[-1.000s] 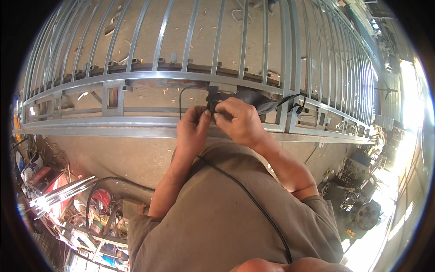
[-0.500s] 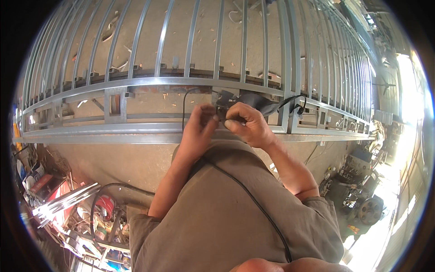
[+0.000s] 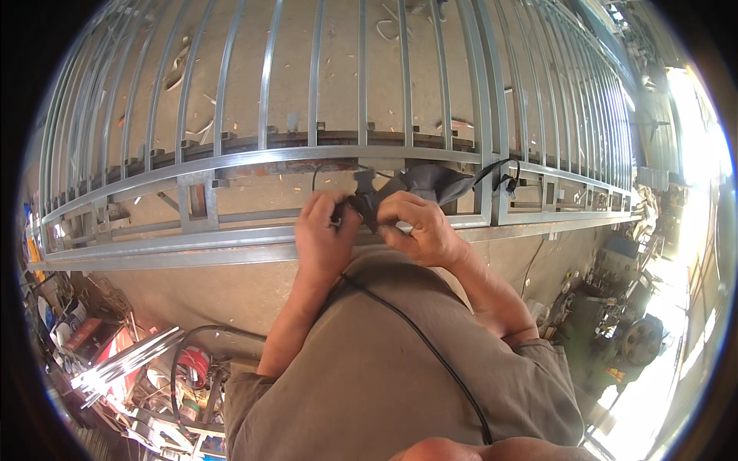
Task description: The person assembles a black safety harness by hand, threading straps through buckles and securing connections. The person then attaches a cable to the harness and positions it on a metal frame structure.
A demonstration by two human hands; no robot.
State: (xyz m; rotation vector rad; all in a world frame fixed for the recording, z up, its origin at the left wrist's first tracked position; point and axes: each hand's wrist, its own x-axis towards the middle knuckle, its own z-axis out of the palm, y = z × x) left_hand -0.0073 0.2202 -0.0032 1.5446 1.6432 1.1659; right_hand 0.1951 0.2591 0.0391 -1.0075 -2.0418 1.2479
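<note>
A dark, limp piece (image 3: pixel 367 201), like cloth or leather, hangs between my two hands over the front rail of the metal frame. My left hand (image 3: pixel 324 234) pinches its left side with bent fingers. Opposite, my right hand (image 3: pixel 421 230) is closed with thumb and fingers curled at its right side. Beyond the right hand lies a larger black, smooth thing (image 3: pixel 440 182) on the frame; its kind is unclear. A black cord (image 3: pixel 498 165) loops from its right end over the upright. Fingertips hide part of the dark piece.
A long barred frame of shiny square steel tube (image 3: pixel 269 157) stretches across in front of me. A black cable (image 3: pixel 407 311) crosses my shirt. Low on the left are bright metal rods (image 3: pixel 131 365) and a red coil (image 3: pixel 196 367); dark machinery with a wheel (image 3: pixel 642 340) stands right.
Both hands have come slightly lower, and the left has shifted a little left. The dark piece between them now shows more fully. The view has tilted slightly.
</note>
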